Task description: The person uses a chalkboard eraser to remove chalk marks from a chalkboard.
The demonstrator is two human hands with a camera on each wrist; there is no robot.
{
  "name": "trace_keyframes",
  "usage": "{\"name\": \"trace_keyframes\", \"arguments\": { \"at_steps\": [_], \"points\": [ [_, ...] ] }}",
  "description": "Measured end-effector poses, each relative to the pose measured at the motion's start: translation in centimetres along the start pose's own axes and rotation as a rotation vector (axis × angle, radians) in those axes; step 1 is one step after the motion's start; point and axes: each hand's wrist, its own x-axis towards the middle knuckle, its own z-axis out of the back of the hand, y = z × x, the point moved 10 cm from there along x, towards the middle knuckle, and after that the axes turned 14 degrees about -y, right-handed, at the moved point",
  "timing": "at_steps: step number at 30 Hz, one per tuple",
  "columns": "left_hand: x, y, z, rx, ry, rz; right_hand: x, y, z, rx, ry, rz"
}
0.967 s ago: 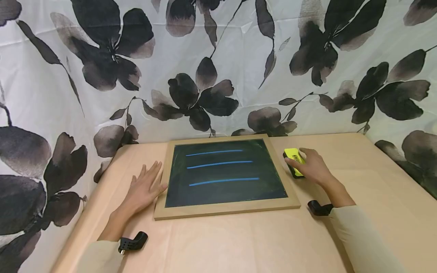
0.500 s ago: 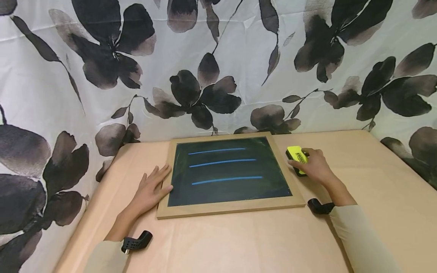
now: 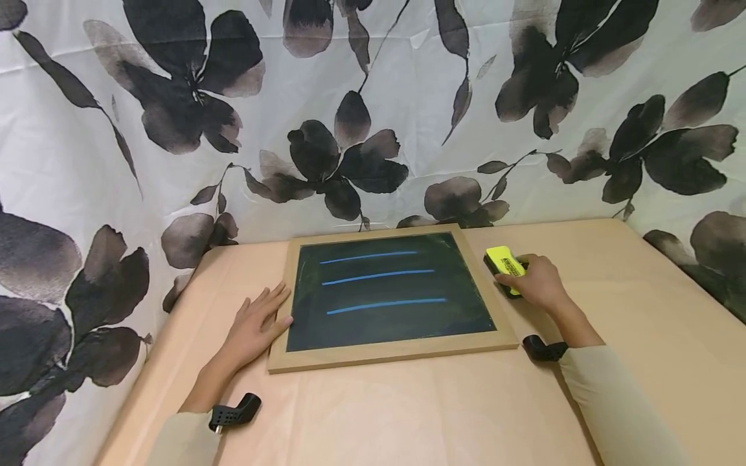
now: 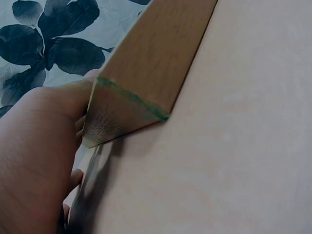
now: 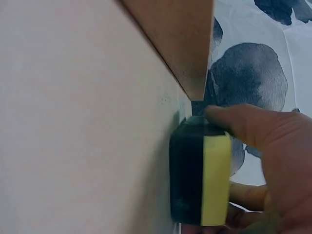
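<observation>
A chalkboard [image 3: 390, 329] in a light wooden frame lies on the table, with three blue lines drawn across its dark surface. My left hand [image 3: 252, 329] rests flat at the board's left side, thumb and fingertips on the frame's edge. In the left wrist view, a green mark runs across the corner of the wooden frame [image 4: 151, 53] beside the hand [image 4: 34, 161]. Right of the board, my right hand [image 3: 543, 285] grips a yellow and black board eraser [image 3: 504, 261] between thumb and fingers. The right wrist view shows the eraser [image 5: 215, 180] on its dark side, close to the tabletop.
The pale wooden table [image 3: 373, 414] extends in front of the board and to both sides. A white cloth with dark flowers [image 3: 408, 97] hangs behind and along the left. Black wrist cameras [image 3: 236, 412] sit on both wrists.
My left hand has shifted slightly right, further onto the frame's edge. The eraser has turned a little in my right hand, its far end leaning left. The blue lines look the same.
</observation>
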Motion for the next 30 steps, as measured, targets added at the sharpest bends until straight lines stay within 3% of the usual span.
{"name": "trace_keyframes", "arguments": {
  "at_steps": [5,11,19,25,30],
  "points": [
    [-0.3,0.2,0.2,0.011,-0.009,0.003,0.2,1.3,0.4,0.023,-0.045,0.027],
    [-0.3,0.2,0.2,0.001,-0.014,0.000,1.3,4.8,0.7,0.049,-0.050,0.140],
    [-0.2,0.2,0.1,0.008,-0.025,-0.006,3.5,8.7,-2.7,0.029,0.025,0.255],
    [-0.3,0.2,0.1,0.016,-0.030,-0.018,4.5,9.5,-5.3,0.001,0.076,0.248],
    [-0.3,0.2,0.2,0.012,-0.031,-0.017,5.1,10.1,-6.0,-0.009,0.088,0.248]
  ]
}}
